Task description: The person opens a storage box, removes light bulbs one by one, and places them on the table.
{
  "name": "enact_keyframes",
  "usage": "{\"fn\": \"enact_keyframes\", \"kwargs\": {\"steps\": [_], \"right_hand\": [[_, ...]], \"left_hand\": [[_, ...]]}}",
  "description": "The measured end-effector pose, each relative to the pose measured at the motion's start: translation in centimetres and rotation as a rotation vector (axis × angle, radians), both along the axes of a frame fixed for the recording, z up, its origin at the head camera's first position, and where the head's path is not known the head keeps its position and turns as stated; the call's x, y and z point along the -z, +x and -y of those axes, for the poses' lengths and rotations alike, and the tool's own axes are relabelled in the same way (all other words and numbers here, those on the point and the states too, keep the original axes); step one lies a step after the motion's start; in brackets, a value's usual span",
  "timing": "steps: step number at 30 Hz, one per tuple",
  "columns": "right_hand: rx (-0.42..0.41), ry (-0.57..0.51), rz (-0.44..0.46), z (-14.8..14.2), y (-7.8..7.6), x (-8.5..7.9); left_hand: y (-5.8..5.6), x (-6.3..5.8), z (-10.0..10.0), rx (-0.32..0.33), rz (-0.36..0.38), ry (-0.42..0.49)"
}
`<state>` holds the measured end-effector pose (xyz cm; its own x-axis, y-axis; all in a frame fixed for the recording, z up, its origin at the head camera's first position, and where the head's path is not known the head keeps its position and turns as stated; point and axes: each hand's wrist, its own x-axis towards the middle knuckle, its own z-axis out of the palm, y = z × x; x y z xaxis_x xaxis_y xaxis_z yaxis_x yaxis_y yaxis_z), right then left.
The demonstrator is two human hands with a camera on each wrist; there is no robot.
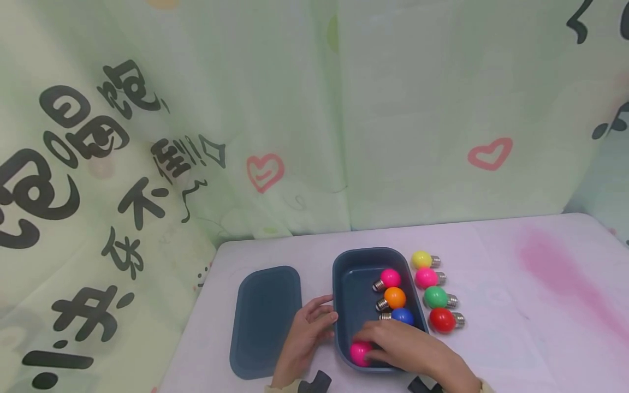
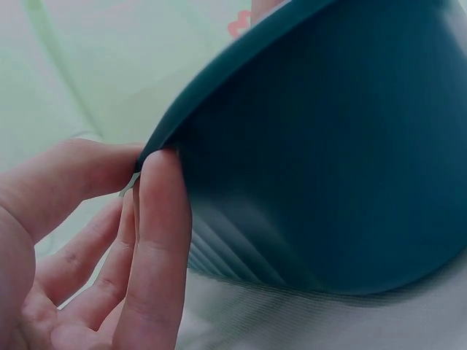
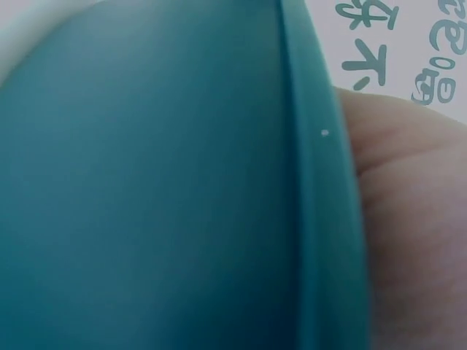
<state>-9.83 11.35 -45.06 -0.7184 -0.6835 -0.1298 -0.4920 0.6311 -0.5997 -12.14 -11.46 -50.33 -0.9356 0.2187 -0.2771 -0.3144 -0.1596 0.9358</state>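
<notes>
In the head view a dark blue-grey plastic box (image 1: 352,295) stands on the table. My left hand (image 1: 306,330) is at its left side; the left wrist view shows thumb and fingers pinching the box rim (image 2: 211,73). Inside the near end, my right hand (image 1: 400,345) holds a pink light bulb (image 1: 360,353) with its fingers. The bulb's base is hidden by that hand. Beyond it in the box lie a blue bulb (image 1: 403,315), partly covered, an orange bulb (image 1: 395,298) and another pink bulb (image 1: 390,278). The box's wall (image 3: 146,175) fills most of the right wrist view.
Right of the box, a column of loose bulbs lies on the table: yellow (image 1: 421,259), pink (image 1: 426,278), green (image 1: 435,297) and red (image 1: 442,320). A flat blue-grey lid (image 1: 265,316) lies to the left. Behind the table hangs a printed curtain (image 1: 393,120).
</notes>
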Motion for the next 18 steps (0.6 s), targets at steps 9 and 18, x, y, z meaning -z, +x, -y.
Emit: {"fn": "enact_keyframes", "kwargs": {"steps": [9,18], "right_hand": [[0.004,0.013,-0.006,-0.1,0.1,-0.7],[0.001,0.024,-0.048,-0.5,0.5,-1.3]], "left_hand": [[-0.2,0.0,-0.2,-0.007,0.006,-0.022],[-0.2,0.2,-0.2,-0.014,0.007,-0.030]]}}
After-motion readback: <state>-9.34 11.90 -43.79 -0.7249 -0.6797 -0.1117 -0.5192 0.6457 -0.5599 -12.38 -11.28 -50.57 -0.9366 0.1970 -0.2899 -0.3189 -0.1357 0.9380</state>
